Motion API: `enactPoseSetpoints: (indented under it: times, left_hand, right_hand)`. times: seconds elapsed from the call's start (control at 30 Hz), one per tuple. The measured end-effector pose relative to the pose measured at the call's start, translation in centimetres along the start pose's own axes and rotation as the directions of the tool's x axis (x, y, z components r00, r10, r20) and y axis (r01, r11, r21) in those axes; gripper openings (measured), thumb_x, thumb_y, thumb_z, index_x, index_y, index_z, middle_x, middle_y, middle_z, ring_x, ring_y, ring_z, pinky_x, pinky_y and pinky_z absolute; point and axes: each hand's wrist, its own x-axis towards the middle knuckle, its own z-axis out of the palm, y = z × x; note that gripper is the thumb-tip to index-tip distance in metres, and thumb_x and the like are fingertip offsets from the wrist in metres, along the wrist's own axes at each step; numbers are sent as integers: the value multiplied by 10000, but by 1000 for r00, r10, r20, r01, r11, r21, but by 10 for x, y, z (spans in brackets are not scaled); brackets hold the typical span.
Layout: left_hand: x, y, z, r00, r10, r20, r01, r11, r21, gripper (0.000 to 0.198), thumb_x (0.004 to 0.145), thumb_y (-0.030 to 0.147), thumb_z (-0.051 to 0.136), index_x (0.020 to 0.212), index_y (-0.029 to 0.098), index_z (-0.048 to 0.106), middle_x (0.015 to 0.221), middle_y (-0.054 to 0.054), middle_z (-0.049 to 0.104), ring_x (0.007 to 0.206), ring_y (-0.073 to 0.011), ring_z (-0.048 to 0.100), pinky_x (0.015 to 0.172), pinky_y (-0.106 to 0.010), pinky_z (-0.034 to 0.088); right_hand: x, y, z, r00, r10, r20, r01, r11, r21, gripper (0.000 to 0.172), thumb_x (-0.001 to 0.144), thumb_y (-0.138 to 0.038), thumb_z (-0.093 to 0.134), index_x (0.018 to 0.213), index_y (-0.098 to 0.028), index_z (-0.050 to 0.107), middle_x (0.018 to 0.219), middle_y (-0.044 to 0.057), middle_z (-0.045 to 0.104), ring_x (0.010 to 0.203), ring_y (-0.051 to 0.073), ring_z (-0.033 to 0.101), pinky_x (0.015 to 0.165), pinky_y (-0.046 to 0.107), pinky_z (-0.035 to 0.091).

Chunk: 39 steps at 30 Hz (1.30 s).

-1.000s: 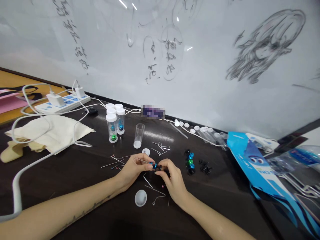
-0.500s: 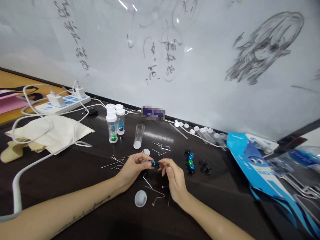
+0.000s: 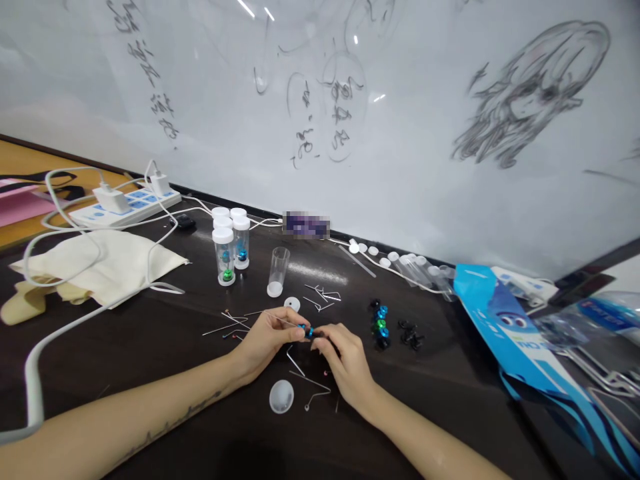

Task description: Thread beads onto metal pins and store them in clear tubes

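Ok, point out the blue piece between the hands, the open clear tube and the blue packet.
Blue piece point(image 3: 311, 332): head view, on its exposed blue section.
Open clear tube point(image 3: 279, 270): head view, middle of its wall.
Blue packet point(image 3: 500, 319): head view, on its printed front.

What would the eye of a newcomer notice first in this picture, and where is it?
Probably the large black marker drawing at the upper right of the whiteboard. Next, near the middle of the dark table, the left hand pinches a small blue-and-black piece, with the right hand at its other end. On the right lies a bright blue packet printed with a cartoon character.
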Motion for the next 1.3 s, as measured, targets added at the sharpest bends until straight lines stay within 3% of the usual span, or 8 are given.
enactPoseSetpoints:
  times: [0.07, 0.13, 0.23, 0.3, 0.63, 0.83, 1.0, 1.3]
  left_hand:
    - [0, 1, 1, 1000, 4, 1, -4, 1000, -4, 146, 654, 185, 836, 762, 149, 746, 691, -11, 711, 646, -120, 626, 677, -238, 457]
    - [0, 1, 1, 1000, 15, -8, -15, 1000, -12, 138, 657, 182, 833, 757, 148, 744, 706, -13, 715, 668, -124, 634, 698, -241, 467]
    - [0, 1, 2, 999, 26, -30, -28, 999, -35, 133, 669, 187, 826, 766, 156, 740, 743, -16, 719, 711, -138, 646, 742, -263, 480]
    - [0, 0, 1, 999, 34, -38, -36, 999, -37, 133, 676, 187, 822, 777, 159, 740, 754, -17, 719, 731, -143, 649, 762, -270, 481]
    - [1, -1, -1, 997, 60, -41, -61, 998, -19, 121, 683, 177, 814, 777, 150, 743, 738, -15, 720, 715, -131, 641, 753, -255, 479]
    - [2, -3, -2, 997, 66, -38, -66, 998, -4, 111, 698, 165, 803, 790, 151, 742, 751, -6, 709, 721, -117, 626, 756, -245, 476]
    - [2, -2, -2, 997, 61, -46, -62, 998, -18, 123, 691, 160, 808, 795, 153, 742, 768, -9, 710, 736, -124, 633, 776, -256, 480]
    - [2, -1, 0, 997, 59, -39, -60, 998, -17, 120, 687, 169, 811, 782, 149, 741, 749, -15, 713, 729, -132, 638, 764, -262, 495]
  right_hand:
    - [0, 1, 0, 1000, -5, 26, 4, 1000, 18, 470, 1018, -452, 294, 786, -216, 627, 717, 19, 649, 687, 180, 587, 707, 315, 404]
    - [-1, 2, 0, 1000, -9, 27, 8, 999, 34, 551, 1011, -516, 189, 878, -221, 635, 727, 22, 645, 683, 182, 588, 716, 325, 406]
    - [-3, 4, 0, 1000, 15, -3, -14, 996, 92, 536, 991, -566, 184, 1139, -226, 572, 802, 31, 639, 714, 192, 594, 736, 336, 425]
    - [-5, 5, 0, 1000, 20, -24, -17, 992, 124, 516, 988, -569, 212, 1205, -230, 535, 846, 39, 633, 759, 202, 603, 749, 339, 438]
    - [-4, 5, 0, 998, -65, -12, 66, 995, 68, 432, 1020, -471, 253, 1204, -236, 566, 832, 32, 665, 771, 200, 608, 771, 349, 424]
    - [-2, 5, 1, 999, -42, 18, 41, 998, 46, 468, 1021, -485, 225, 1028, -228, 616, 750, 13, 651, 705, 184, 581, 727, 332, 404]
    - [-3, 7, 2, 1000, 19, -21, -17, 996, 90, 434, 1016, -487, 253, 1234, -227, 523, 800, 23, 636, 747, 195, 589, 747, 339, 425]
    - [-6, 6, 2, 999, -31, -30, 33, 996, 86, 394, 1021, -455, 271, 1185, -242, 560, 787, 11, 635, 739, 190, 606, 807, 363, 410]
